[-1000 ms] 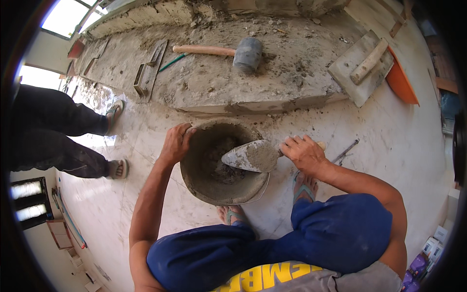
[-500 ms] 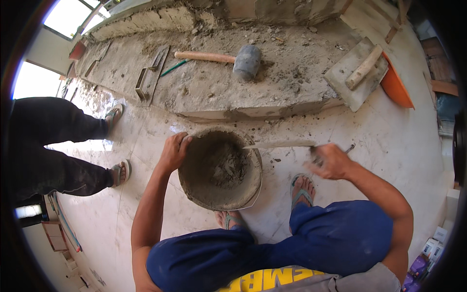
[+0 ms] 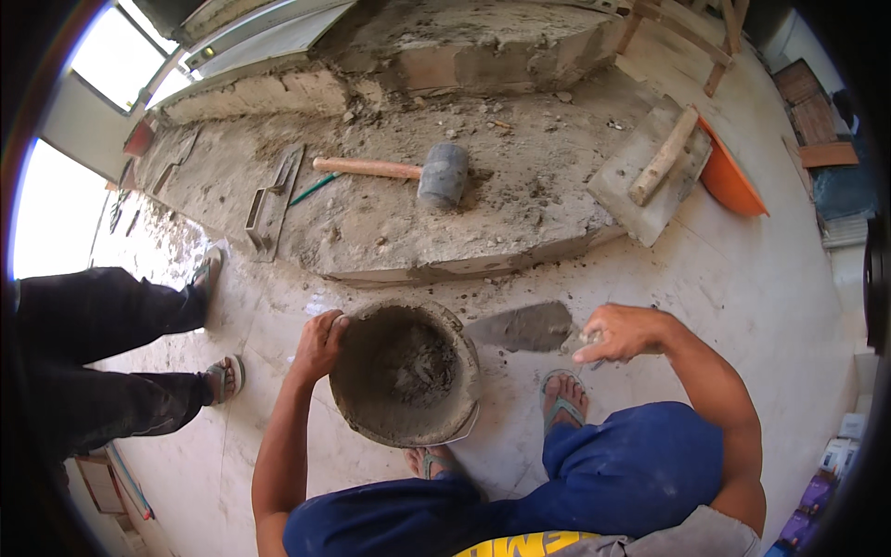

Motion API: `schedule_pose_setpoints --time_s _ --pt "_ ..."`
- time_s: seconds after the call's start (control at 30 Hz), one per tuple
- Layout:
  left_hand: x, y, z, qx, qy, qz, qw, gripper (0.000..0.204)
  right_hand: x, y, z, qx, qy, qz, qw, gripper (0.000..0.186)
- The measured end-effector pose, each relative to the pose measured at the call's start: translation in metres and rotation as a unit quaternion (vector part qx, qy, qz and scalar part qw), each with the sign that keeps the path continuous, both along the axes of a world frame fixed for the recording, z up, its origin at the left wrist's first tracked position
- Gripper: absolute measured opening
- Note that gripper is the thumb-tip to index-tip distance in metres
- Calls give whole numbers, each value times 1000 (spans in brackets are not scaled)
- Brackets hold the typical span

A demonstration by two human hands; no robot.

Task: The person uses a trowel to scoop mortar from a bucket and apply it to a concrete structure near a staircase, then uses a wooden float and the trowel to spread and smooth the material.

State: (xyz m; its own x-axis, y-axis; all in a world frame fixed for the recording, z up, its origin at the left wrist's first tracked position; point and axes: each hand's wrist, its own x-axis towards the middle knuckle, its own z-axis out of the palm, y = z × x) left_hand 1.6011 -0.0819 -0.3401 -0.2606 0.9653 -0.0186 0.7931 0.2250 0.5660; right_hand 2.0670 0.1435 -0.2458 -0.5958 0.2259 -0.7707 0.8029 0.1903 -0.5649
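At the centre of the view we see the bucket (image 3: 406,373), a round, mortar-crusted pail standing on the pale floor (image 3: 742,278) between the person's knees, with a thin grey residue of mortar (image 3: 422,367) at its bottom. We judge it stiff-walled and fairly light while so nearly empty, gritty rather than slippery, and best taken by the rim. The left hand (image 3: 318,345) does just that, fingers curled over the rim at the bucket's 9 o'clock. At its 3 o'clock the right hand (image 3: 620,332) is clamped on the handle of a trowel (image 3: 522,327), whose flat, pointed steel blade, dulled with grey film, is held level just beside the bucket and apart from it; we judge the trowel rigid, light, and manageable only by that handle. At 12 o'clock lies a low, rough slab (image 3: 418,204) strewn with crumbs of dried mortar; on it rest a mallet (image 3: 408,174) with a wooden handle and a dark cylindrical head, and, toward 11 o'clock, a long flat float (image 3: 272,200). At 2 o'clock a square board with a wooden grip (image 3: 654,167) overlaps an orange pan (image 3: 733,181). At 9 o'clock, well apart, stand another person's legs (image 3: 102,362) in dark trousers and sandals.
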Motion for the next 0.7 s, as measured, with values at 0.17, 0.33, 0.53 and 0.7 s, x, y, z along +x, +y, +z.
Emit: schedule_pose_setpoints --time_s 0.17,0.33,0.53,0.7 --pt "-3 16 21 -125 -50 -27 991 36 44 30 -9 286 176 -239 911 53" --pt "-1 17 21 -47 13 -36 998 37 63 136 -22 592 61 -379 709 57" --pt "11 19 27 -34 25 -24 999 32 73 239 0 626 -74 -442 639 73" --pt "7 11 27 -33 30 -9 999 31 63 281 0 551 -101 -473 680 73"
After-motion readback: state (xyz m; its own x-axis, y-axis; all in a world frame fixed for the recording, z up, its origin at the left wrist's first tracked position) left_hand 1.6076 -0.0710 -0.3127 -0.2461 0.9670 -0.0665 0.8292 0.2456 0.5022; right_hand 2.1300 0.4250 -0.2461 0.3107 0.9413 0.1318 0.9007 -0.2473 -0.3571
